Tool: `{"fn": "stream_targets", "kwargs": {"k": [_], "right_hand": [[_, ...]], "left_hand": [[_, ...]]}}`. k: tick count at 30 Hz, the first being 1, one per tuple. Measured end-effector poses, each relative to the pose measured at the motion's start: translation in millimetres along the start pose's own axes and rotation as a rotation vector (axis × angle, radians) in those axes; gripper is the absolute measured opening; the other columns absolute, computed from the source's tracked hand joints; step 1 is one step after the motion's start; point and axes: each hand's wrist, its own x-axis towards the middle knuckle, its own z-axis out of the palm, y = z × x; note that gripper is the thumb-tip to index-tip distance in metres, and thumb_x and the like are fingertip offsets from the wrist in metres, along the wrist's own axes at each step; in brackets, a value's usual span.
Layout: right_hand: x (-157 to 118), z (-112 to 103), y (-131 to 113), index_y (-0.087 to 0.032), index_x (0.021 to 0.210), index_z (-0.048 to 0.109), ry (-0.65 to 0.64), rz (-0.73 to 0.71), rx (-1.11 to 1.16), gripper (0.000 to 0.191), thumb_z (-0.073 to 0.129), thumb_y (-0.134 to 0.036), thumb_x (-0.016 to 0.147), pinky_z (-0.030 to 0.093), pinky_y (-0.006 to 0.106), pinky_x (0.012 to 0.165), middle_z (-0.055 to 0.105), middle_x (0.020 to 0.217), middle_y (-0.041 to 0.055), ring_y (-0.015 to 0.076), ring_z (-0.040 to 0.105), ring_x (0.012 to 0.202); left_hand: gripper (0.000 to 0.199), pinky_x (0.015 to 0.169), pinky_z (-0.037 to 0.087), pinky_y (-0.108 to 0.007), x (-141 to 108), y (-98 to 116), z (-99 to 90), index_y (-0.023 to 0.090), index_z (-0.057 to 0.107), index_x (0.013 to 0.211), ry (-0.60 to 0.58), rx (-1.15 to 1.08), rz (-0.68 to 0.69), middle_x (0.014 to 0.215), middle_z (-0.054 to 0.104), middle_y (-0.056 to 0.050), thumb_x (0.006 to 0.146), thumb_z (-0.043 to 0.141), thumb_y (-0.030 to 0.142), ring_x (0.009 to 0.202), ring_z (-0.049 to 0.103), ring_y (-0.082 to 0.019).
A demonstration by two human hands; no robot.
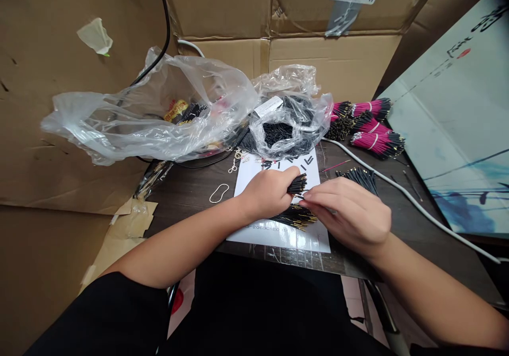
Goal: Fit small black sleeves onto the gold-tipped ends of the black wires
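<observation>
My left hand point(266, 192) grips a short bundle of black wires with gold tips point(296, 184) over a white paper sheet point(254, 230). My right hand point(347, 215) is just to its right, with fingertips at the bundle's end. Whether those fingers pinch a wire is hard to see. Under my hands, a loose bunch of gold-tipped black wires point(295, 217) lies on the sheet. Another black bunch point(361, 180) lies on the dark table point(186, 199), beyond my right hand.
Pink-sleeved wire bundles point(374, 136) lie at the back right, next to a clear bag of black wires point(280, 133). A larger plastic bag point(119, 117) sits at the back left. A white cable point(413, 197) crosses the table. Cardboard walls point(51, 80) surround it, with a printed board point(457, 123) at the right.
</observation>
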Motion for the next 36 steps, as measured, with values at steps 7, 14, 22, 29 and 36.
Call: {"fn": "stream_targets", "kwargs": {"k": [7,14,22,29,36], "right_hand": [[-4.2,6.3,4.5,-0.021,0.114,0.065,0.081,-0.083,-0.112,0.043,0.069,-0.006,0.074,0.056,0.029,0.070,0.071,0.090,0.0042,0.0145,0.064,0.080],[-2.6,17.5,11.4,-0.024,0.128,0.056,0.067,-0.077,-0.238,0.056,0.068,-0.010,0.076,0.053,0.041,0.088,0.062,0.122,0.0108,0.0218,0.061,0.106],[-2.9,23.1,15.8,-0.020,0.142,0.039,0.109,0.024,-0.058,0.070,0.067,-0.026,0.078,0.046,0.050,0.098,0.052,0.137,0.0143,0.0285,0.053,0.121],[-2.5,17.7,13.6,-0.015,0.146,0.031,0.023,-0.003,0.091,0.064,0.041,-0.047,0.092,0.044,0.052,0.100,0.051,0.137,0.0156,0.0286,0.051,0.124],[-2.0,17.1,11.3,-0.013,0.141,0.040,0.015,-0.056,0.103,0.058,0.047,-0.039,0.090,0.046,0.050,0.098,0.055,0.134,0.0171,0.0276,0.054,0.121]], "left_hand": [[0.004,0.055,0.031,-0.025,0.5,2.7,3.3,0.019,0.050,0.082,-0.003,-0.228,-0.034,0.067,0.057,0.000,0.079,0.047,0.021,0.061,0.051,-0.015],[0.011,0.059,0.033,-0.024,2.3,1.6,3.0,0.017,0.045,0.077,0.097,-0.552,-0.071,0.068,0.053,0.002,0.086,0.040,0.019,0.063,0.046,-0.011],[0.035,0.049,0.030,-0.022,0.8,4.8,-0.4,0.017,0.041,0.067,-0.178,-1.105,-0.012,0.055,0.039,0.005,0.092,0.046,0.041,0.050,0.037,-0.007],[0.027,0.039,0.021,-0.021,-4.2,9.5,-10.8,0.017,0.046,0.077,-0.652,-1.478,-0.044,0.048,0.027,0.009,0.089,0.054,0.040,0.040,0.023,-0.005],[0.010,0.039,0.018,-0.019,-3.7,5.0,-8.4,0.015,0.049,0.085,-0.733,-1.569,-0.114,0.049,0.027,0.010,0.077,0.052,0.020,0.039,0.020,-0.004]]}}
